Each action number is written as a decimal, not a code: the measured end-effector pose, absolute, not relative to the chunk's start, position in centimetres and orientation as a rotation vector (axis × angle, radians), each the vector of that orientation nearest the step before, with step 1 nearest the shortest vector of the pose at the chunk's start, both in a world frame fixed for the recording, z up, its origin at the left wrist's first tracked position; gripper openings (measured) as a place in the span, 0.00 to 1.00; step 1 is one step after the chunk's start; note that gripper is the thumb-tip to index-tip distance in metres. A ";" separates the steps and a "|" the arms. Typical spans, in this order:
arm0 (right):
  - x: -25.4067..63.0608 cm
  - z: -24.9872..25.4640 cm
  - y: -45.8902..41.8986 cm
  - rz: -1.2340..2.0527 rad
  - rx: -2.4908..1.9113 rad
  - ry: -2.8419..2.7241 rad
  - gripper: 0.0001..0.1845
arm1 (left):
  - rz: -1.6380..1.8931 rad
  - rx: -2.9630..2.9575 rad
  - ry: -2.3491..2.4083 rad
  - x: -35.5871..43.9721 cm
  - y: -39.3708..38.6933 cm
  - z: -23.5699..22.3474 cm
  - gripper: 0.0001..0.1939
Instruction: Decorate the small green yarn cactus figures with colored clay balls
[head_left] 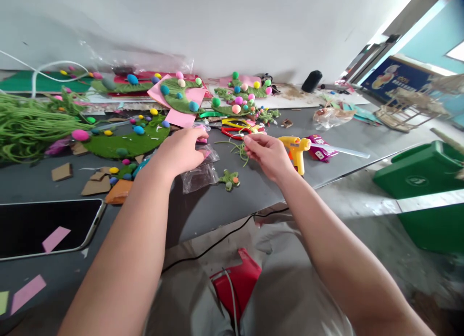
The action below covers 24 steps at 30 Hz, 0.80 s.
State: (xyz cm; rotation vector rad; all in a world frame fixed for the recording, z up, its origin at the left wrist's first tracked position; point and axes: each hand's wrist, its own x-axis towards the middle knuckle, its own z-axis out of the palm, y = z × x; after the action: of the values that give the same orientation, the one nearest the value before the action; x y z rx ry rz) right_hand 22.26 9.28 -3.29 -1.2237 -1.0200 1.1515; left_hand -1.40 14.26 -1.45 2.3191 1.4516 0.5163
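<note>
My left hand [181,150] reaches over a clear plastic bag [201,178], its thumb and fingers apart, with something pink just under the fingertips. My right hand [266,154] is closed in a pinch beside loose green yarn strands [239,152]; whatever is between its fingertips is too small to make out. Just beyond lie red-handled pliers [235,131] and a yellow-handled tool [234,122]. A yellow glue gun [297,152] with a clear glue stick rests to the right of my right hand. Between my arms sits a small green star-like piece [229,180] with an orange ball.
Green felt pieces with coloured pompoms [126,140] spread along the table's back. Green yarn [32,128] heaps at left, near a phone [47,227]. A purple packet [321,148] lies at right. Green bins [416,171] stand beyond the edge; a black cable [213,241] hangs in front.
</note>
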 end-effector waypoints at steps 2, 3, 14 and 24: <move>22.0 -3.5 9.3 1.185 -1.209 -1.034 0.08 | 0.411 2.352 1.499 -1.5 14.2 -1.4 0.21; 21.9 -3.6 9.3 1.207 -1.205 -1.031 0.08 | 0.357 2.360 1.529 -1.4 14.1 -1.3 0.22; 21.2 -3.9 9.3 1.093 -1.382 -1.261 0.02 | 0.273 2.435 1.647 0.9 13.4 -1.6 0.24; 21.5 -4.6 10.0 1.077 -1.440 -1.274 0.07 | 0.718 2.506 1.280 1.4 14.2 -3.4 0.19</move>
State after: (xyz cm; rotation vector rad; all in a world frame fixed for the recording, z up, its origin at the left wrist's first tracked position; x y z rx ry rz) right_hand 21.45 10.02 -4.62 -1.4395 -1.2738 1.0773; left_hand 1.38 14.24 -3.39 2.5065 1.2799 0.7178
